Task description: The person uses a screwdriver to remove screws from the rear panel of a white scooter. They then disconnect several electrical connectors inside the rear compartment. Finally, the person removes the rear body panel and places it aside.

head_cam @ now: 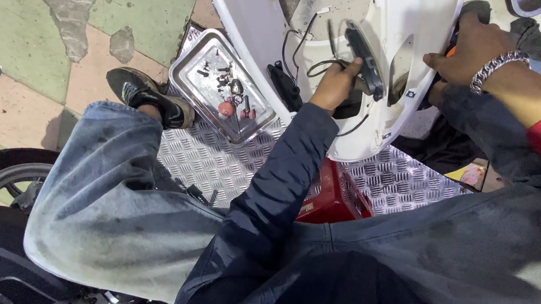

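The left hand (336,85) is closing its fingers on a black oblong part (364,59) inside the white plastic scooter panel (382,127); the right hand (468,52) is gripping the panel's three-o'clock edge. A steel tray (193,72) is lying at nine o'clock.

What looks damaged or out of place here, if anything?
The floor tiles at upper left are worn, with grey patches where the coloured surface has broken away. Loose black wires hang from the inside of the white panel near the left hand. The metal tray lies askew.
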